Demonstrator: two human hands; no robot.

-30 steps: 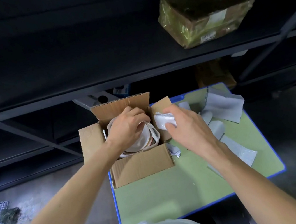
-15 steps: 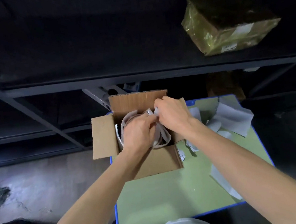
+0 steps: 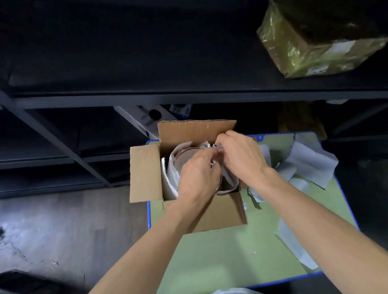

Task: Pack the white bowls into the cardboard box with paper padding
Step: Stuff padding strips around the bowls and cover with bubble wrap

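An open cardboard box point(image 3: 204, 215) stands on the left part of a green table point(image 3: 229, 253), its flaps spread. Inside it a white bowl point(image 3: 184, 156) sits on edge, wrapped in white paper padding point(image 3: 170, 174). My left hand point(image 3: 196, 173) is inside the box over the bowl, its fingers curled and pinching the paper. My right hand point(image 3: 241, 156) is at the box's right inner side, fingers curled round a wad of paper pressed against the bowl. Both hands hide most of the bowl.
Loose sheets of white paper point(image 3: 311, 163) lie on the table right of the box, another sheet point(image 3: 292, 245) nearer me. Dark metal shelving point(image 3: 132, 100) rises behind the table, with a taped brown parcel point(image 3: 314, 37) on a shelf at upper right. Floor lies to the left.
My right hand carried the wad of paper from the table's right side into the box beside the bowl. My left hand stayed on the bowl. The view shifted upward.
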